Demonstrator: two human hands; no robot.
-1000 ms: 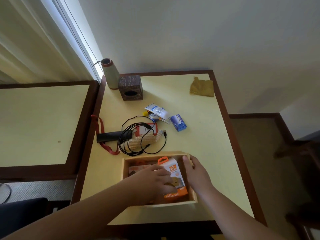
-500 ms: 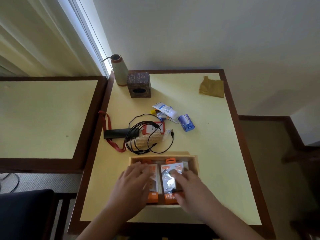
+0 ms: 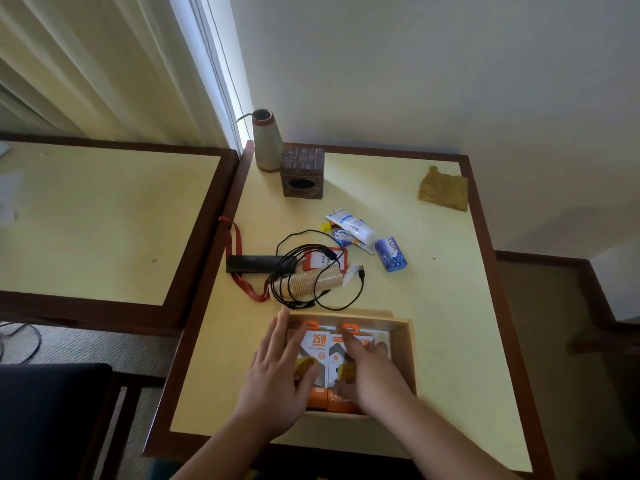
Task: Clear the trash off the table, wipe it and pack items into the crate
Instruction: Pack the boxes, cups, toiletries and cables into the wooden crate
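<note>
A shallow wooden crate sits at the near edge of the yellow table. Two orange-and-white charger packs lie flat side by side in it, the left pack and the right pack. My left hand lies flat with straight fingers over the crate's left wall and the left pack. My right hand presses flat on the right pack. Beyond the crate lie a tangle of black cables, a ribbed beige roll, a red lanyard with badge, a white tube and a blue soap packet.
An olive cloth lies at the far right corner. A carved brown box and a tapered vase stand at the far left corner. A second table adjoins on the left. A dark chair is near left.
The one pack held upright in the crate a second ago now lies flat beside a second pack. Both my hands have flattened on top of the packs.
</note>
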